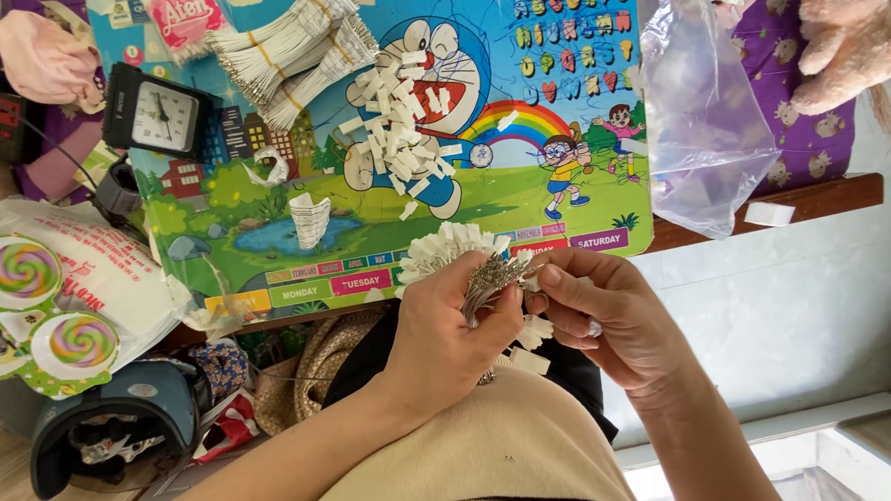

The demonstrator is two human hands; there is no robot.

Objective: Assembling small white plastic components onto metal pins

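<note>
A heap of small white labels (405, 132) lies mid-board; bundled white tags (296, 47) above it; a clear plastic bag (705, 109) at right; a white printed bag (96, 271) at left.

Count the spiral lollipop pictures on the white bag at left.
2: one spiral lollipop picture sits near the white bag's top left, the other spiral lollipop picture lower right of it. More may be hidden.

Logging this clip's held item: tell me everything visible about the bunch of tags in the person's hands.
The bunch of tags is a fan of small white paper-like slips gathered on thin silvery metal pins or wires. The left hand grips the metal stems from below, so the slips spread out above its fingers; a few more hang below, by the wrist. The right hand pinches at the stems from the side. It is held up in front of the colourful cartoon board.
</note>
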